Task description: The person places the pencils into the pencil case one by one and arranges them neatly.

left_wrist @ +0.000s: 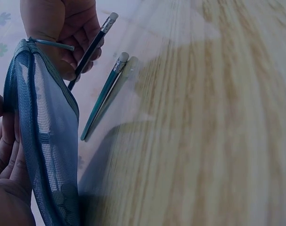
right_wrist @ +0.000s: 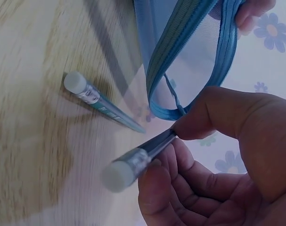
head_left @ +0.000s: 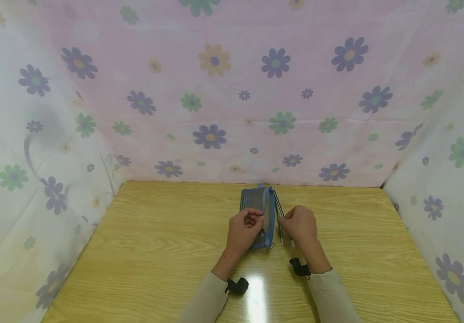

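A blue mesh zip pencil pouch (head_left: 252,199) lies on the table, its zipped mouth spread apart, as the right wrist view shows. My left hand (head_left: 243,229) grips one edge of that mouth, fingers and thumb on either side. Just to the right of the pouch, my right hand (head_left: 301,224) pinches a black pencil (right_wrist: 154,146) between thumb and fingers; its white eraser end points toward me. A green pencil (left_wrist: 102,96) with a white eraser lies on the table between pouch and right hand. The pencils' far ends are partly hidden in the wrist views.
The wood-grain table (head_left: 155,242) meets a flowered cloth (head_left: 215,98) at the back and sides. Black wrist camera mounts (head_left: 237,286) sit at both sleeves. A bright light reflection shows on the table near the front.
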Demonstrator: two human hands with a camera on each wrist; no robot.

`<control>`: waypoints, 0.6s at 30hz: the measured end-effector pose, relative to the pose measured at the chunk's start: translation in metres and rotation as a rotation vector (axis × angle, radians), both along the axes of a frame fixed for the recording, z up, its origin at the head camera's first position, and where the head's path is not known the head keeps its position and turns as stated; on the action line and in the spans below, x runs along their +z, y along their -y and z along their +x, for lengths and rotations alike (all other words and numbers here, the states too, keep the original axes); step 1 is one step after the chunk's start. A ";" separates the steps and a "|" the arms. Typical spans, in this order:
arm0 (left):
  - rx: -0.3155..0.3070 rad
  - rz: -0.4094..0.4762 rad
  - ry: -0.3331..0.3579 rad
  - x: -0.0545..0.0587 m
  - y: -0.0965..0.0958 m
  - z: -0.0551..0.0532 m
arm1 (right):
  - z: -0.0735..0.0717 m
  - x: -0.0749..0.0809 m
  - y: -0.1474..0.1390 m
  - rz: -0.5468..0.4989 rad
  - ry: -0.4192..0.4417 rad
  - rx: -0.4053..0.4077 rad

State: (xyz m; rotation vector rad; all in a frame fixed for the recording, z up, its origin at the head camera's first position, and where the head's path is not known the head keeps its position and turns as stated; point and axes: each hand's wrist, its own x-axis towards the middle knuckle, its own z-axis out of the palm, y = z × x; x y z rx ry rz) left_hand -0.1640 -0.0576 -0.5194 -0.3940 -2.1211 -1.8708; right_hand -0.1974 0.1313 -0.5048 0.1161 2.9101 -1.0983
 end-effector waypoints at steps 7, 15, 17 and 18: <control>-0.003 -0.004 -0.001 -0.001 0.000 0.000 | 0.001 0.002 0.000 -0.030 -0.019 0.004; 0.007 -0.015 0.002 -0.001 0.000 -0.001 | 0.001 0.003 0.004 -0.111 -0.005 0.017; 0.008 -0.018 0.003 -0.002 0.000 -0.001 | 0.001 0.002 0.005 -0.151 0.008 0.013; 0.009 -0.018 0.004 -0.002 0.000 -0.001 | 0.000 0.002 0.006 -0.173 0.016 0.011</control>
